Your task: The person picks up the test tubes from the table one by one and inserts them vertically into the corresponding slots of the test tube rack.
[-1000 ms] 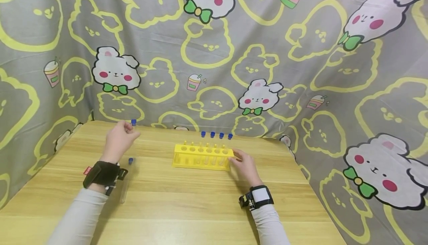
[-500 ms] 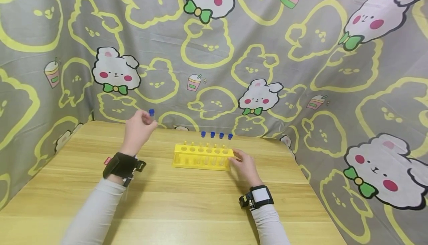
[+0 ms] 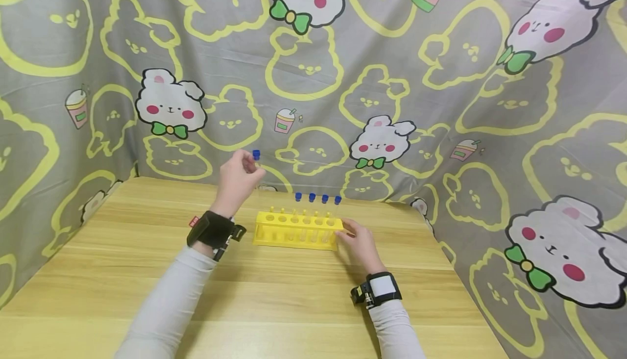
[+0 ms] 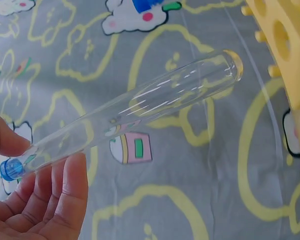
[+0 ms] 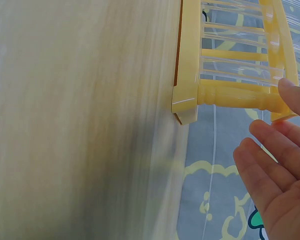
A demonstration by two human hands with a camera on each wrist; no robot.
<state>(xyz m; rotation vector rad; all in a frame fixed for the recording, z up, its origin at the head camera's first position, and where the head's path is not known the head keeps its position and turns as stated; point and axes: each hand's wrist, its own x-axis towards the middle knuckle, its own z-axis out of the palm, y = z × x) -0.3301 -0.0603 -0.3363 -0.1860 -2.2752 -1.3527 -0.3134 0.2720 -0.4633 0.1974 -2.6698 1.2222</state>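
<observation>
My left hand pinches a clear test tube near its blue cap, above the table and left of the rack. Seen from the left wrist, thumb and fingers lie around the tube just below the cap, and its rounded bottom points away from the hand. My right hand grips the right end of the yellow test tube rack, thumb and forefinger at its end post. Several clear tubes with blue caps stand upright in the rack's holes toward the right; the two leftmost holes hold no tube.
The rack stands on a wooden table near its back edge. A grey patterned curtain hangs behind and at both sides. My left forearm covers part of the table's left side.
My left hand has moved right and slightly upward with the capped test tube, nearing the rack. A second capped tube lying at left is now out of sight behind the forearm. The right hand stays put.
</observation>
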